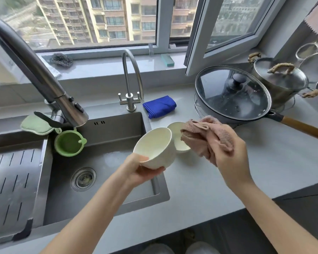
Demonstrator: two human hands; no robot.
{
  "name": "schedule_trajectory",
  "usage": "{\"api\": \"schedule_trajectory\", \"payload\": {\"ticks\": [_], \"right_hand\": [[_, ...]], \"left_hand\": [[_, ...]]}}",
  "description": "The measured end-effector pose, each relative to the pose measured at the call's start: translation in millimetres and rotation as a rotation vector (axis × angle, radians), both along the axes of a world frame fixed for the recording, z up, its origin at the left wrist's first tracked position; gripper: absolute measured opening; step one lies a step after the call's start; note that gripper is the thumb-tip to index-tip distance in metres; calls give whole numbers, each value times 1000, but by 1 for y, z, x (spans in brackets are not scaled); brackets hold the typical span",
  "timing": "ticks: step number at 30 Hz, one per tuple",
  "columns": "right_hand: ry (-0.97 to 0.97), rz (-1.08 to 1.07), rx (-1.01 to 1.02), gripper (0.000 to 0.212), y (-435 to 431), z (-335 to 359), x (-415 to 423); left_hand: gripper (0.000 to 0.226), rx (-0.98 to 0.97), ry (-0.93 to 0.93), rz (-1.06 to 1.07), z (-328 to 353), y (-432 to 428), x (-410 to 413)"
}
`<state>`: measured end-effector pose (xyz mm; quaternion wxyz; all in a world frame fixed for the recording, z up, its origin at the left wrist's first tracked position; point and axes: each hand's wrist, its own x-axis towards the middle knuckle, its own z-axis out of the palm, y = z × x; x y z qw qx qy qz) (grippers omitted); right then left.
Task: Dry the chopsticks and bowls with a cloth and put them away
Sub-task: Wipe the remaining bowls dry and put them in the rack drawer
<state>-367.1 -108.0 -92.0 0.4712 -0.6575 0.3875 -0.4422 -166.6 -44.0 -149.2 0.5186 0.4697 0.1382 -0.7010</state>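
Note:
My left hand grips a white bowl from below, tilted with its opening facing up and left, over the sink's right edge. A second white bowl stands on the grey counter just behind it, partly hidden by the cloth. My right hand holds a bunched pink cloth to the right of the held bowl, not touching it. No chopsticks are in view.
The steel sink lies at left, with a tall faucet, a small tap, a green cup and a drain rack. A blue cloth, a lidded wok and a steel pot sit on the counter behind.

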Motion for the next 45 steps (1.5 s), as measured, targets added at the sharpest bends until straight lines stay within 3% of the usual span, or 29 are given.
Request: {"api": "schedule_trajectory", "payload": {"ticks": [2,3,5,8,12,15,17,20,23,27,29,32,36,38,41,45], "right_hand": [[31,121,-15,40,22,-2,8],[99,148,-38,48,32,-9,17],[183,59,-51,61,41,-17,34],[70,-121,125,69,32,-3,36],[-241,-262,493,73,9,24,5],[-213,-211,538,68,-20,48,-39],[-96,-21,597,67,-26,59,-62],[-40,-62,693,53,-17,52,-107],[-106,-337,715,41,5,43,-159],[-391,-844,775,30,52,28,-230],[-504,-949,813,23,85,22,-261],[-552,-914,803,29,141,25,-331],[-507,-722,796,49,202,38,-430],[-390,-672,820,31,221,46,-461],[-319,-791,891,8,276,46,-517],[-516,-1161,827,16,344,26,-566]], "left_hand": [[55,-88,196,31,10,-5,-10],[55,-141,162,-20,16,-7,-17],[50,-212,-82,-141,29,-15,-31],[65,-336,-476,-154,49,-28,-43],[63,-474,-693,-353,91,-34,-59],[62,-484,-795,-720,106,-35,-82],[56,-447,-797,-949,107,-39,-96],[46,-414,-727,-1106,111,-58,-130],[31,-408,-664,-1035,114,-58,-180],[58,-540,-513,-793,87,-12,-290],[66,-608,-504,-725,76,10,-343],[62,-647,-533,-985,83,23,-406],[64,-730,-428,-1729,95,22,-479],[64,-731,-396,-1987,99,31,-515],[63,-647,-349,-2004,94,73,-581],[42,-719,-413,-1776,74,151,-644]]}}
